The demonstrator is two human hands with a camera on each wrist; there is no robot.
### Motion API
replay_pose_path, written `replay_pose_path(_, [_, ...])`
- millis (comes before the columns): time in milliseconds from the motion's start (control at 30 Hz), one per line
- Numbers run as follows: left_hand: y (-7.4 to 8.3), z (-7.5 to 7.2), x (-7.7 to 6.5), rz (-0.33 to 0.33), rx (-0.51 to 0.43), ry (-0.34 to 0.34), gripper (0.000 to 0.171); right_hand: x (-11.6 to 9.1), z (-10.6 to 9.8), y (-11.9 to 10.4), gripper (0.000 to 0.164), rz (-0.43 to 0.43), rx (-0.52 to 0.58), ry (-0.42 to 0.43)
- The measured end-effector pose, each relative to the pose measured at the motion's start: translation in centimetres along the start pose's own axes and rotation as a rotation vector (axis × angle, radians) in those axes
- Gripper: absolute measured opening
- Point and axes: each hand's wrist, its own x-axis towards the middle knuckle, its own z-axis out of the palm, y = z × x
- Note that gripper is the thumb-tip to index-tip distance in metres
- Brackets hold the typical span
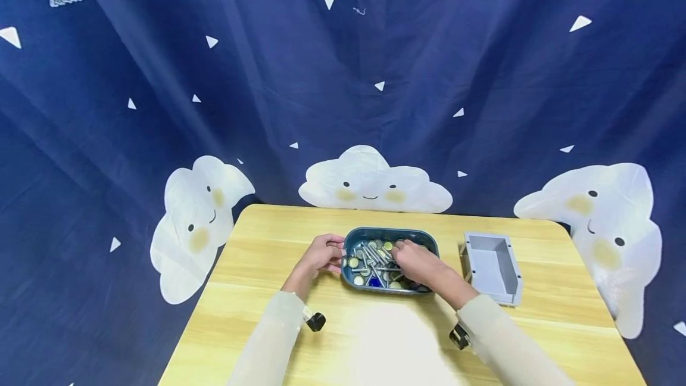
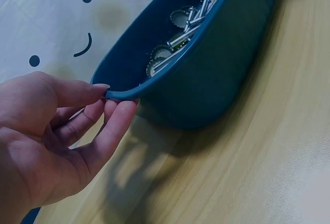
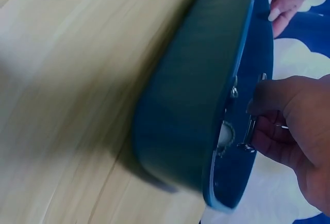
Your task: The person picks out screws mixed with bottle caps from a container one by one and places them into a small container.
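Curtain writing: "smile", partly cut by the upper edge, with "sweet" under it, in pale looping script at the far left of the dark blue curtain (image 1: 268, 76); "sweet" again near the top middle; white triangles scattered over the folded cloth.
Left cloud: white, puffy, with a smile and yellowish cheeks (image 1: 187, 237), beside the table (image 1: 257, 255), whose surface is pale yellow with wood grain.
Left hand (image 1: 323, 253): thumb and fingers pinch the rim at the left end of the tub.
Tub (image 1: 390, 292): on the table between the two hands; dark teal, smooth, a long shape with rounded corners and a thin rim.
Bottle caps (image 1: 358, 280): in the tub, round with crimped edges, some gold-toned, mixed with the bolts.
Blue piece (image 1: 374, 282): bright, near the tub's front wall; its shape is too small to tell.
Bolts (image 1: 377, 255): silvery, shiny, long shanks, heaped crosswise in the tub.
Right hand (image 1: 420, 264): thumb and fingers grip one bright metal bolt (image 3: 250, 131), head downward in the right wrist view, over the tub's right part.
Grey box (image 1: 489, 264): right of the tub, rectangular, matt-looking, with raised walls.
Right cloud (image 1: 611, 219): white, smiling, past the table's right edge.
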Motion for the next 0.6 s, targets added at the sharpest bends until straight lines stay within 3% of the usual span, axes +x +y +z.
replay_pose_path(200, [-0.2, -0.1, 0.2, 0.006, 0.008, -0.009, 0.046, -1.8, -0.3, 0.9, 0.011, -0.005, -0.040, 0.070])
replay_pose_path(600, [-0.1, 0.1, -0.1, 0.012, 0.018, -0.009, 0.047, -4.7, -2.0, 3.1, 0.013, 0.082, 0.069, 0.138])
